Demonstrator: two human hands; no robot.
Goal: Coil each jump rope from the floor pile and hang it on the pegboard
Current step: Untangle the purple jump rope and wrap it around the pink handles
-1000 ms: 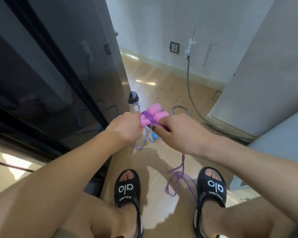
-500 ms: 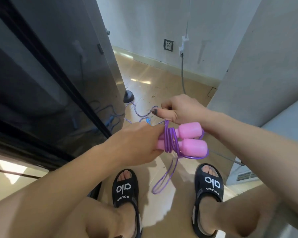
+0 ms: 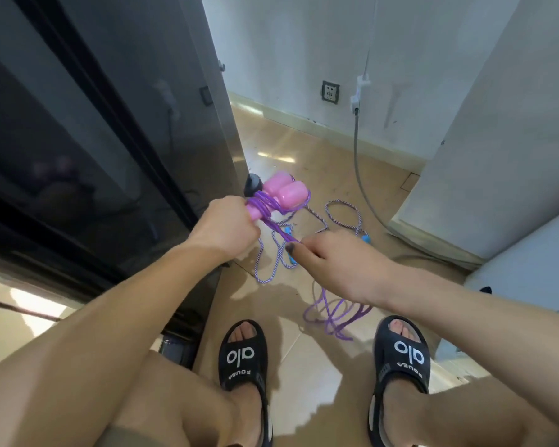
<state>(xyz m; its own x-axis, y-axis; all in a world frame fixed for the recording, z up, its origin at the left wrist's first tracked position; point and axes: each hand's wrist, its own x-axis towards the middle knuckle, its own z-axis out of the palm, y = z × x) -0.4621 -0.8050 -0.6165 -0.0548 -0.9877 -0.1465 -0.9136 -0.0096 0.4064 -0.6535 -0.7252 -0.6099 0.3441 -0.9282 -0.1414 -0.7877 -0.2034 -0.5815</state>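
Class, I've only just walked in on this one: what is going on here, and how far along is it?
A person is winding a purple jump rope around its own two pink handles. The left hand grips the handles together, with several turns already around them. The right hand pinches the cord and draws it taut; the slack trails to the floor between black sandals. A second, striped rope with blue handles lies uncoiled on the floor. No pegboard is in view.

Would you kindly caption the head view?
Left hand grips pink handles; right hand pulls the purple rope taut.
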